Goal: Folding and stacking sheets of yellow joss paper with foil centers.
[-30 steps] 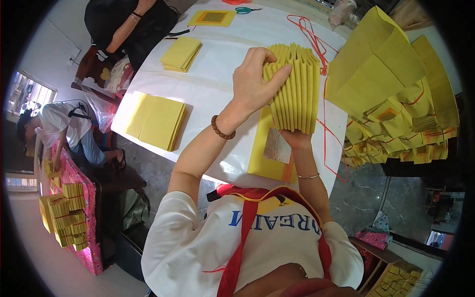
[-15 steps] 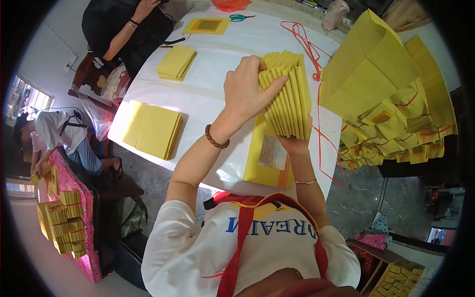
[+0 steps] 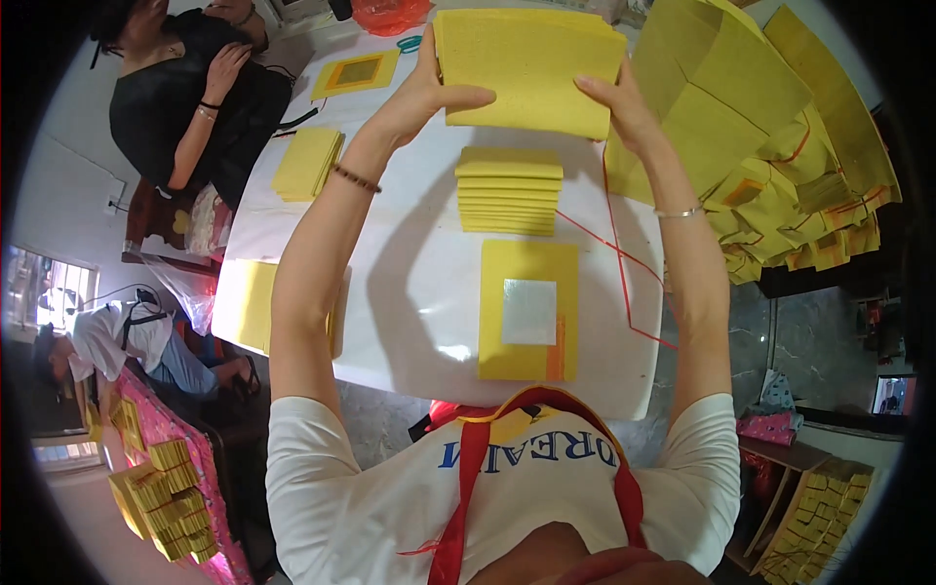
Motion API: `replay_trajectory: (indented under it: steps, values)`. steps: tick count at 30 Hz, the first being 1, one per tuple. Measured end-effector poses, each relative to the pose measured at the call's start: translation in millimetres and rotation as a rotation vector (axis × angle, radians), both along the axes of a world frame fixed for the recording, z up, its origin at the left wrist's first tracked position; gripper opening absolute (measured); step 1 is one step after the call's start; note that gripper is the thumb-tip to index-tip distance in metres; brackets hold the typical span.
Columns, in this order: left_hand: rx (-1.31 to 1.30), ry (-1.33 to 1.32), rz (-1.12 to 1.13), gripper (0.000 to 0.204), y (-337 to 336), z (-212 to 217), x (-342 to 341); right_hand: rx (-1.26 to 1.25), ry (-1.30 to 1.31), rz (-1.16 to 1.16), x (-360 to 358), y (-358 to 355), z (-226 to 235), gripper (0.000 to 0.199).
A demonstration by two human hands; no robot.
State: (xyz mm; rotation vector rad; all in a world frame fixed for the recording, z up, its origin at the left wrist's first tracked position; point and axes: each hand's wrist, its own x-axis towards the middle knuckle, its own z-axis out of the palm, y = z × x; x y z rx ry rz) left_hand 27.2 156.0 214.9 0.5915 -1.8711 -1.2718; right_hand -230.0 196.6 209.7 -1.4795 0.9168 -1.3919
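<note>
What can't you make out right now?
Head view:
Most fingers of the left hand and right hand: behind the held yellow bundle.
Middle of the lower-left yellow stack: behind the left forearm.
Rest of the teal tool: behind the left hand and bundle.
Lower-right packets: too small to count.

Lots of stuff half out of sight here
Most fingers of the left hand (image 3: pixel 421 100) and right hand (image 3: pixel 627 103) are tucked behind the raised yellow paper bundle (image 3: pixel 531 70) at top center, so no clue how they grip. The left forearm (image 3: pixel 310 268) covers part of a yellow stack (image 3: pixel 255 304) on the left. Up top, the frame chops off the red plastic bag (image 3: pixel 390 14), and the lower-right yellow bundles (image 3: pixel 819 517) are too tiny to count.
</note>
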Motion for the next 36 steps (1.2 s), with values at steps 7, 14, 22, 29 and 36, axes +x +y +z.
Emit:
replay_trajectory:
  steps: [7,14,22,29,36]
  values:
    - [-0.001,-0.050,0.049,0.129,-101,-96,-20,0.081,0.188,0.007,-24,-80,-66,0.105]
    - [0.276,-0.090,-0.001,0.120,-132,-212,-35,0.331,0.150,0.030,-34,-105,-198,0.093]
    - [0.453,-0.049,0.006,0.070,-154,-192,-46,0.480,-0.107,-0.220,-22,-114,-184,0.068]
    - [0.850,-0.298,-0.199,0.044,-155,-159,-87,0.713,-0.637,-0.102,-48,-98,-168,0.050]
    - [0.396,-0.083,0.032,0.081,-164,-115,-70,0.248,-0.382,-0.044,-38,-103,-166,0.072]
